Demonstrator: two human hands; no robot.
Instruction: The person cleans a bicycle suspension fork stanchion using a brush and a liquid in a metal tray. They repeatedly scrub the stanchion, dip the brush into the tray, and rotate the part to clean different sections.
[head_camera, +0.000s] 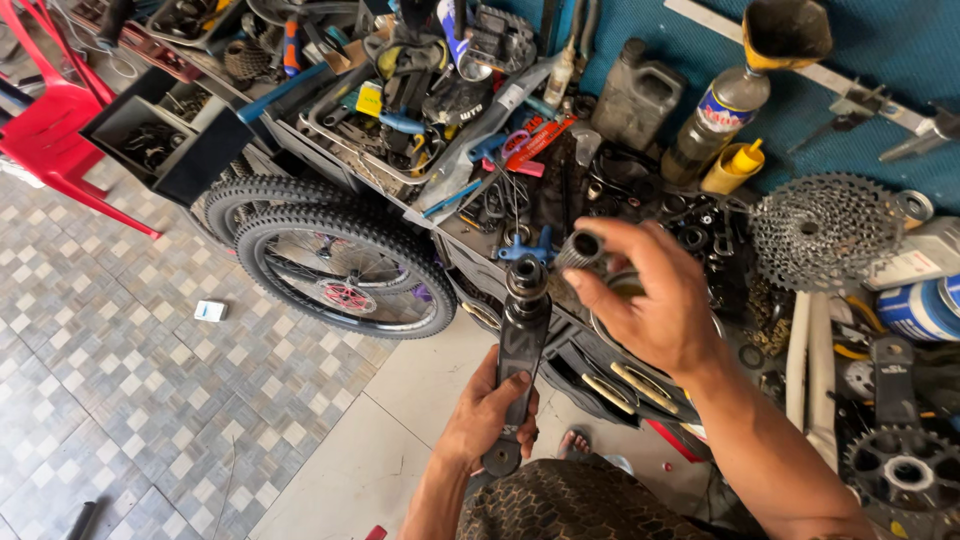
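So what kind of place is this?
Most likely a bicycle repair shop: the left hand holds a crank arm, two wheels lean by a tool-strewn bench, and a cassette lies there.

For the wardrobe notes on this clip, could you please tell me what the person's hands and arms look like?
Both arms are bare up to the picture's edge: no sleeves show. The left hand and right hand wear no gloves, and no rings, watch or wristband can be seen. Dark smudges, possibly grease, mark the fingers.

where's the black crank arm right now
In the head view, low and centre: the left hand grips the black crank arm upright, its top end just left of the small ring in the right hand, beside the wheels.
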